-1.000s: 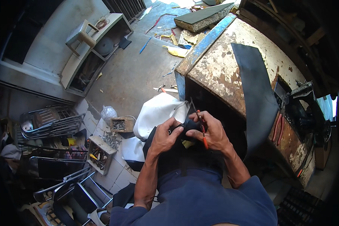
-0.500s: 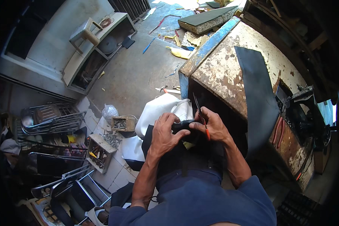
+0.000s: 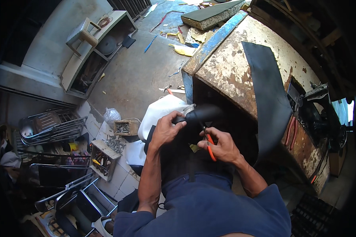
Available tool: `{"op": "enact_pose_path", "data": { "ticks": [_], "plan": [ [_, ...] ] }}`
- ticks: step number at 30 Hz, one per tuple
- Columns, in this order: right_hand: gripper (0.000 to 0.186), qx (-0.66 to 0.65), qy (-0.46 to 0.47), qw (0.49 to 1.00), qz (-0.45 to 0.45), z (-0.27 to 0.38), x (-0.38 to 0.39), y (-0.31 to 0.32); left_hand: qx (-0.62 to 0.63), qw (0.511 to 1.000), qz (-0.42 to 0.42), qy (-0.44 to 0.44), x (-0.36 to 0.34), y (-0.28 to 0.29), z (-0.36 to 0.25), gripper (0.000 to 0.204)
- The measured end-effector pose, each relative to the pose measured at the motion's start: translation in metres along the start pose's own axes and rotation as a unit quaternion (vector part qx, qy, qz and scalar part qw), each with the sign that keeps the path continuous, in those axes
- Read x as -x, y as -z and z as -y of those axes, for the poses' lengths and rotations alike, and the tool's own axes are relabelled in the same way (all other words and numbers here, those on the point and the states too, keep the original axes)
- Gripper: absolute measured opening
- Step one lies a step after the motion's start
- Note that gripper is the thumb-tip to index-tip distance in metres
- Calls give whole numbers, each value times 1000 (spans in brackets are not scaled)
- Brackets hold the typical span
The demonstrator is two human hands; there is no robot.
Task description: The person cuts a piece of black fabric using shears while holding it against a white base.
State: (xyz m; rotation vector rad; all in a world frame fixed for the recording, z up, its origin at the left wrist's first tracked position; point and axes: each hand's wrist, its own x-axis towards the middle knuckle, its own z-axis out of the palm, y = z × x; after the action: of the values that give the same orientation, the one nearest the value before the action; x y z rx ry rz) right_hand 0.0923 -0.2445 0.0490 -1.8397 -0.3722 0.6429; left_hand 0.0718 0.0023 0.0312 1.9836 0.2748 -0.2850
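Observation:
My left hand (image 3: 165, 128) is closed, thumb and fingers pinching the edge of a black sheet (image 3: 205, 113) that looks like vinyl or leather. The sheet's free part is smeared by motion and stretches rightward above my lap. My right hand (image 3: 222, 145) grips a hand tool with orange handles (image 3: 211, 147); its dark jaws point up toward the black sheet, and whether it is pliers or scissors I cannot tell. White sheet material (image 3: 160, 114) lies bunched just beyond my left hand. A small yellowish scrap (image 3: 194, 147) shows between my hands.
A worn workbench (image 3: 229, 63) stands at the right, with a long black strip (image 3: 267, 87) draped over it and red-handled pliers (image 3: 292, 132). Wooden boxes of hardware (image 3: 126, 127) and tools (image 3: 103, 161) sit at left, near stacked metal chair frames (image 3: 55, 124). A hammer (image 3: 168, 90) lies on the floor ahead.
My right hand has moved down and slightly away from my left hand with the orange-handled tool. The black sheet now swings out to the right, and my left hand has shifted slightly left.

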Motion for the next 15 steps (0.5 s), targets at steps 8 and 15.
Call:
{"op": "enact_pose_path", "data": {
  "ticks": [8,15],
  "plan": [
    [48,-229,-181,948,126,-42,12,-30,41,999,6,30,-6,1,6,26],
    [54,-245,-180,941,145,-46,10,-36,44,999,-10,31,-4,2,8,25]
  ]
}}
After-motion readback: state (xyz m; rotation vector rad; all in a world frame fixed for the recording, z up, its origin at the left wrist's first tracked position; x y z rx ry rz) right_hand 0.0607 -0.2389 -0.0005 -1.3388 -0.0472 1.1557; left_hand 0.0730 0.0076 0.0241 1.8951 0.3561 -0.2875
